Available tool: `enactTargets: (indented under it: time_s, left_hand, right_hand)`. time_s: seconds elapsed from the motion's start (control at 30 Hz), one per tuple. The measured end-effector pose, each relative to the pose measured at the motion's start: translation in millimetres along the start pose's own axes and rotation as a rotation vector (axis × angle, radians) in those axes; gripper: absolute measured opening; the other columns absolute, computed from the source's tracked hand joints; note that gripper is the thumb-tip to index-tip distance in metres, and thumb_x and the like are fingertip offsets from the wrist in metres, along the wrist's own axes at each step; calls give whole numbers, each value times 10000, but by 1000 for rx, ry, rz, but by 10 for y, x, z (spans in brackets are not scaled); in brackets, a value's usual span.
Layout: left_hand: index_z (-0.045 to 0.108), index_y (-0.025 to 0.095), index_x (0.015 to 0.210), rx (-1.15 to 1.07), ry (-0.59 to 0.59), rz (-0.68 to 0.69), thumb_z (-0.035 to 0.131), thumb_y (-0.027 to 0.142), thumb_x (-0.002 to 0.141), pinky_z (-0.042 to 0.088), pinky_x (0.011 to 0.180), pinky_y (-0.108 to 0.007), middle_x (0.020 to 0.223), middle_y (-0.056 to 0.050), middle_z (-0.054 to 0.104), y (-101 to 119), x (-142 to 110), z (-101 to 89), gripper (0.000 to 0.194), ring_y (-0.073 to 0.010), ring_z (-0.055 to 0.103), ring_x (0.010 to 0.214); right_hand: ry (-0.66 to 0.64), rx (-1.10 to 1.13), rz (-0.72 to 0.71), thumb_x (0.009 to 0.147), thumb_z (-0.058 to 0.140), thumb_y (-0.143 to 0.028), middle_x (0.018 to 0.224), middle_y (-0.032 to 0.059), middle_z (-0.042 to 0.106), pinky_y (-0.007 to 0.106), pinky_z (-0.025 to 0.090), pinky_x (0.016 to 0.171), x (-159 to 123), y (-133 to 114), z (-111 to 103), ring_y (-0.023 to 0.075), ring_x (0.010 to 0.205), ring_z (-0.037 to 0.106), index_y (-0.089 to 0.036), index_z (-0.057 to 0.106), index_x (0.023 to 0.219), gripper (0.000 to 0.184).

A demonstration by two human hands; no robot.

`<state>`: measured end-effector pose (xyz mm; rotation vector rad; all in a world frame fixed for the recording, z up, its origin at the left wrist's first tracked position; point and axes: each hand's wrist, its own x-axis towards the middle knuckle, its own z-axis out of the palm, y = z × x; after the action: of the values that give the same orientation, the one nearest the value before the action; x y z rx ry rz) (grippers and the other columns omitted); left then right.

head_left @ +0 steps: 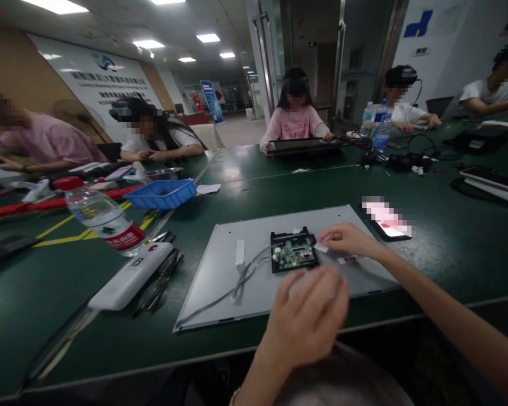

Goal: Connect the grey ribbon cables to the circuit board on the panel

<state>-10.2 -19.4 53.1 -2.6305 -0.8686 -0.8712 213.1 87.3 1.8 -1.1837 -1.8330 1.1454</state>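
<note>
A grey metal panel (254,282) lies flat on the green table in front of me. A green circuit board in a black frame (293,252) sits near the panel's middle, with thin grey cables (245,276) running off to its left. My right hand (349,239) reaches over the panel and pinches a small white strip at the board's right edge. My left hand (307,321) hovers close to the camera over the panel's near edge, fingers curled and blurred; what it holds, if anything, is hidden.
A phone (387,223) lies right of the panel. A water bottle (104,217), a white box (133,273) and glasses (158,285) sit to the left, with a blue tray (163,194) behind. Several other people work around the table (279,180).
</note>
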Motion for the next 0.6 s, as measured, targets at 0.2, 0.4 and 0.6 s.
enactTargets:
  time_s: [0.2, 0.4, 0.6]
  left_hand:
    - [462, 171, 1274, -61, -188, -331, 375, 113, 908, 367, 1038, -415, 1280, -91, 538, -269, 158, 417, 380, -222, 461, 1218]
    - [417, 217, 1320, -79, -297, -319, 343, 224, 956, 374, 1020, -417, 1286, -77, 522, -222, 79, 494, 371, -225, 474, 1193]
    - [478, 249, 1253, -15, -304, -297, 399, 316, 948, 381, 1009, -443, 1261, -92, 515, -215, 77, 507, 322, -250, 456, 1214]
  right_hand:
    - [-69, 70, 56, 746, 631, -260, 941, 67, 724, 324, 510, 820, -11, -9, 21, 172, 828, 663, -168, 726, 905, 207]
    - [-59, 45, 24, 764, 594, -213, 953, 62, 704, 309, 520, 800, -24, -33, 63, 169, 881, 655, -173, 670, 1060, 308]
    - [0, -84, 0, 762, 606, -223, 917, 59, 696, 307, 529, 751, -18, -54, 134, 162, 786, 661, -172, 651, 1076, 321]
